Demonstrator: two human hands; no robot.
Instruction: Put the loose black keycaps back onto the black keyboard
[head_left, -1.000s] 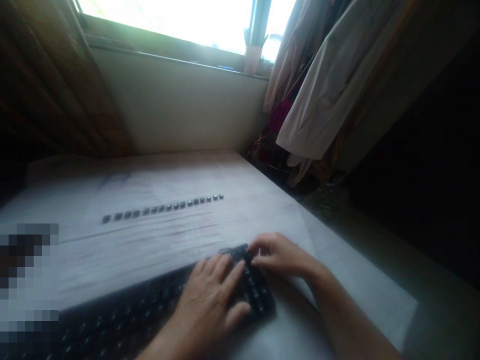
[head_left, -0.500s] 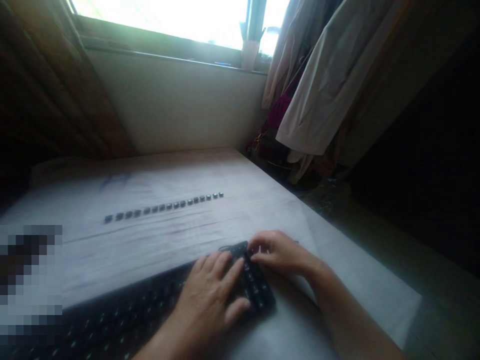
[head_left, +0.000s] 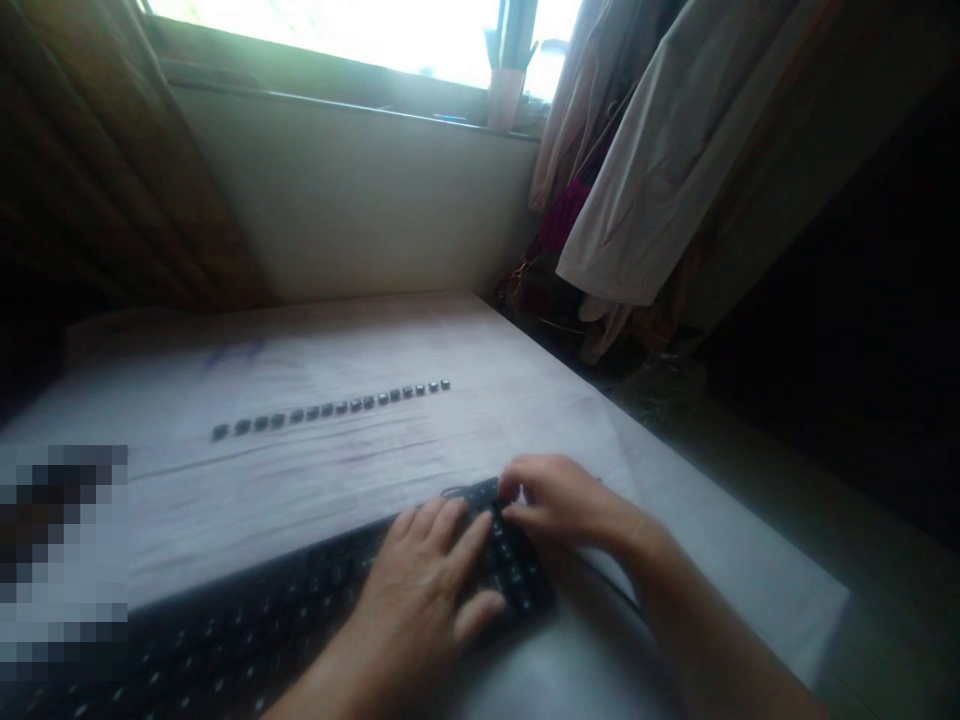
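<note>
A black keyboard (head_left: 247, 610) lies at an angle on the white cloth (head_left: 360, 500), its near-left part running out of the frame. My left hand (head_left: 427, 580) rests flat across its right portion, fingers and thumb spread. At the keyboard's far right corner, my right hand (head_left: 551, 500) has its thumb and forefinger curled towards each other over the keys. Whatever sits between those fingertips is too blurred to make out. Beyond the keyboard, several small dark keycap-like pieces (head_left: 341, 407) form a slanting row on the cloth.
A dark cable (head_left: 619, 588) runs under my right forearm. Clothes (head_left: 637, 200) and a purple bag (head_left: 566, 215) hang past the table's right edge. A potted plant (head_left: 505, 98) stands on the window sill, and a brown curtain (head_left: 97, 160) hangs at left. A pixelated patch covers the left side.
The view has shifted slightly. Both hands keep nearly the same places on the keyboard, with the right fingertips bent a little differently. The row of small pieces looks the same.
</note>
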